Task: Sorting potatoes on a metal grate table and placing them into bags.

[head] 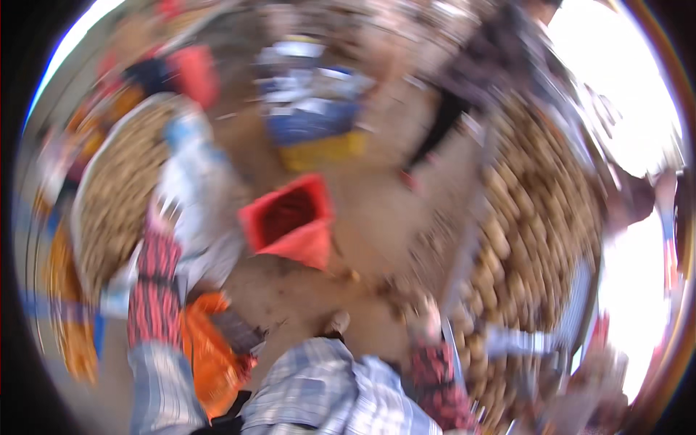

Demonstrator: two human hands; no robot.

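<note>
Motion blurs the whole head view. My left hand (pixel 166 212), below a red-and-black patterned sleeve cover, reaches to a white woven sack (pixel 204 201) beside a large heap of potato-like produce (pixel 122 190) on the left; its grip is unclear. My right hand (pixel 429 321), in a matching sleeve cover, is low right of centre, near the metal edge (pixel 459 255) of a bin of potato-like produce (pixel 533 228); whether it holds anything cannot be made out. An open red sack or container (pixel 291 220) stands on the brown floor ahead, between my hands.
Blue and yellow stacked containers (pixel 315 125) stand farther ahead. A person in dark trousers (pixel 435 130) is at the upper right, beside the produce bin. Other people are blurred at the upper left. An orange bag (pixel 209 353) lies near my left forearm.
</note>
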